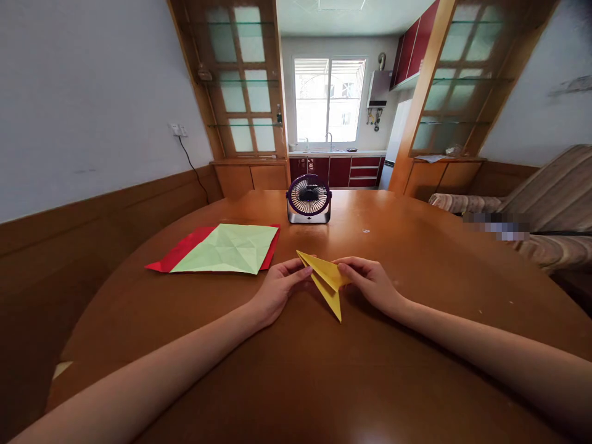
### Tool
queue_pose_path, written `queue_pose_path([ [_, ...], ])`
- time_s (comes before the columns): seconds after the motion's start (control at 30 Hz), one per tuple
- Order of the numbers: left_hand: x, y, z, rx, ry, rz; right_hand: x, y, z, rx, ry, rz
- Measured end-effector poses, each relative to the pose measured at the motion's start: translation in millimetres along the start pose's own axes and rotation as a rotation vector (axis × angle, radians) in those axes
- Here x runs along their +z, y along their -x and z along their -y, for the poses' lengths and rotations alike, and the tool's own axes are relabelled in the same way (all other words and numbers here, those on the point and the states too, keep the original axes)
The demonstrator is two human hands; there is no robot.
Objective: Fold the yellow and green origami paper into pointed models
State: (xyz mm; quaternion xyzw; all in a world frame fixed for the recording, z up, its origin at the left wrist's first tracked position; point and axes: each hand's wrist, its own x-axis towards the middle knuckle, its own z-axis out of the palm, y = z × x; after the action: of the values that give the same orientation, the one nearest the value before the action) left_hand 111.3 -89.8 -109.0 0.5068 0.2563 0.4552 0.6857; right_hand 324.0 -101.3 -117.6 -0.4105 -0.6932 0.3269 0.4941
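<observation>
Between my two hands is a folded yellow paper (326, 274), with pointed tips toward the upper left and toward me and a crease running along it. My left hand (280, 287) pinches it near the upper-left tip, thumb on top and fingers behind. On the other side, my right hand (372, 283) grips the right part with the thumb on top; its other fingers are partly hidden. Left of my hands lies a creased light green paper sheet (226, 246), resting on top of red paper (185, 250).
A small dark purple fan (309, 196) stands toward the far side of the brown wooden table (296, 382). A tiny white scrap (366, 230) lies right of it. A striped sofa (550, 197) is beyond the table's right edge.
</observation>
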Motion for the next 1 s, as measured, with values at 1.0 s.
queue_pose_path([
  [1.0, -5.4, -2, -3, 0.042, -0.214, -0.256, -8, 7, 7, -0.626, 0.667, -0.047],
])
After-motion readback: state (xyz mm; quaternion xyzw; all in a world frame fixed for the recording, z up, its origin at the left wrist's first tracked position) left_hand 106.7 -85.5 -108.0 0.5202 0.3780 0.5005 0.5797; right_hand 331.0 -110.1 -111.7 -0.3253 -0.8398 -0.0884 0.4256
